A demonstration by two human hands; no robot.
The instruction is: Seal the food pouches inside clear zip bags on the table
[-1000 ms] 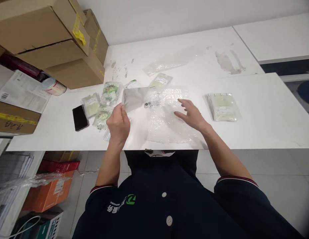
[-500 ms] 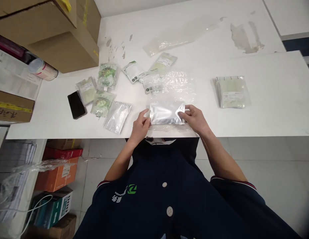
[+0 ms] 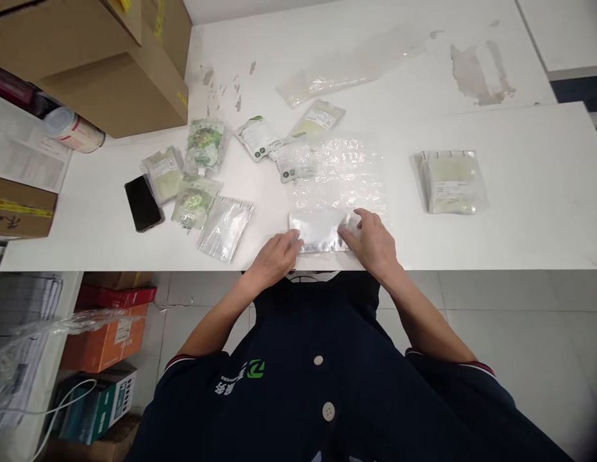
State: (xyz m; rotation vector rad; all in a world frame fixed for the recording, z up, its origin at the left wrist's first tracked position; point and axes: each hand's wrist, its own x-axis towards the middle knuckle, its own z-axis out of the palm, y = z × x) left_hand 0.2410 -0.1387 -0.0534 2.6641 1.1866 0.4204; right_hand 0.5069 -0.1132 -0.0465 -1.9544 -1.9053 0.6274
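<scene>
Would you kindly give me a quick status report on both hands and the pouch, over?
Left hand and right hand both gripping silver pouch ends. Pouch flat at table edge, on bubble wrap. Second silver pouch left, clear of it.

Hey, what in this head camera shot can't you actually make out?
- Silver pouch: its two ends, covered by the left hand and right hand.
- Labels on the small packets: print too small to read.
- Cardboard boxes: cut off by the top and left edges.
- Clear film on the table: outline lost in glare.
- Can: label blurred.
</scene>
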